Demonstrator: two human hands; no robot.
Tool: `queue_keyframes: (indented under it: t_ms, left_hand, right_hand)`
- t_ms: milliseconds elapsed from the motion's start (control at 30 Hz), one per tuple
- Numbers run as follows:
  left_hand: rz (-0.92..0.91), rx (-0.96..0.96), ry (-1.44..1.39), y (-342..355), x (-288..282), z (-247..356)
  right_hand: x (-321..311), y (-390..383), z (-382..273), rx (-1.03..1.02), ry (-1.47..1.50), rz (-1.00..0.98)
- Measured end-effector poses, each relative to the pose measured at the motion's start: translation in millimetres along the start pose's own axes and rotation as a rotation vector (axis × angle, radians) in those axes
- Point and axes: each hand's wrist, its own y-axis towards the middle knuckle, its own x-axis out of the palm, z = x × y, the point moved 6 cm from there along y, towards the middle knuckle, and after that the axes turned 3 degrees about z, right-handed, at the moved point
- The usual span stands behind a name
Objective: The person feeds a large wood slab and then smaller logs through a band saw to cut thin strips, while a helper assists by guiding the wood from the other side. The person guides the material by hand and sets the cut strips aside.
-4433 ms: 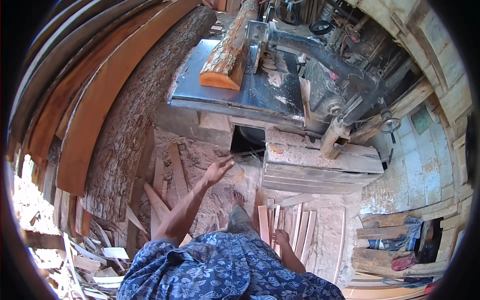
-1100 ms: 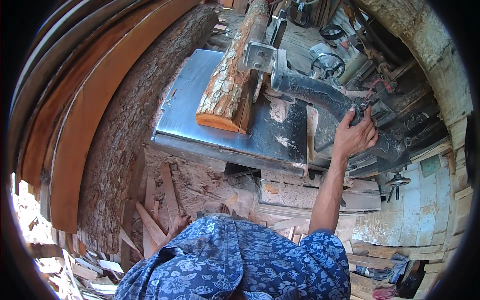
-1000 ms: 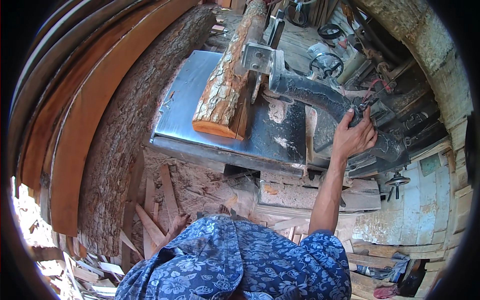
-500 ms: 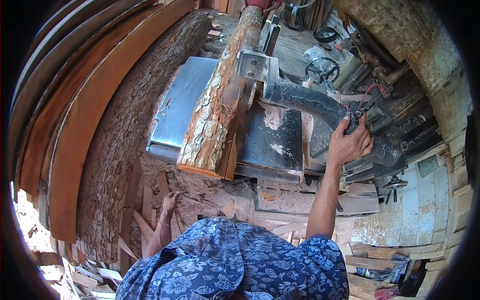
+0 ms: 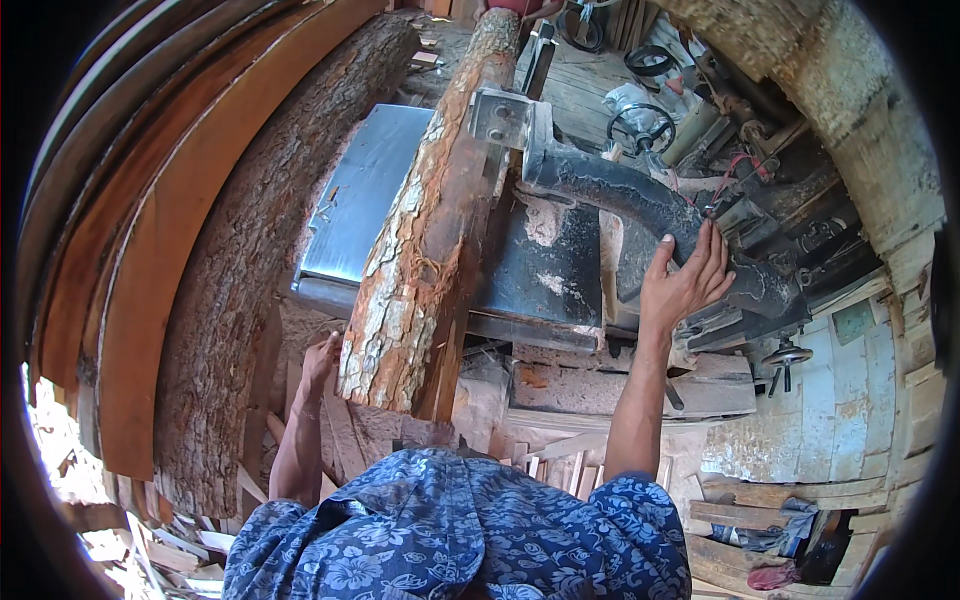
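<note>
A long bark-covered log (image 5: 405,290) lies on the bandsaw's metal table (image 5: 360,215), its near end jutting over the front edge toward me. Beside that end, on its left, my left hand (image 5: 319,360) is raised with loosely bent fingers and holds nothing; whether a fingertip touches the bark I cannot tell. My right hand (image 5: 686,277) is open, fingers stretched forward over the dark curved arm (image 5: 610,190) of the machine. That arm ends in a metal bracket (image 5: 500,118) next to the log. A cut runs along the log's right side.
Another rough log (image 5: 250,230) and curved-looking sawn boards (image 5: 165,260) stand along the left. At the far end of the log a person (image 5: 515,8) is partly in view. Handwheels (image 5: 640,125) and machine parts fill the right. Sawdust and wood scraps (image 5: 580,475) lie below.
The log has slid toward me, its near end now further past the table edge. My left hand has risen to beside it. My right hand's fingers have straightened on the machine arm.
</note>
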Motion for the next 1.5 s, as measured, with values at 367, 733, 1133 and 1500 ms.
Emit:
queue_keyframes:
  t_ms: [367, 733, 1133, 1500]
  left_hand:
    - [0.016, -0.029, 0.123, -109, -31, -63]
    - [0.004, 0.017, 0.137, -180, -77, -166]
    - [-0.021, 0.186, 0.039, -255, -130, -283]
    - [0.057, -0.009, 0.112, -357, -171, -345]
  right_hand:
    - [-25, -210, -48, 0.204, 0.651, -0.685]
    - [-208, -466, -108, 0.883, 1.241, -1.603]
    - [-356, -514, -99, 0.745, 1.223, -1.602]
    - [-476, -560, -83, 0.76, 1.165, -1.605]
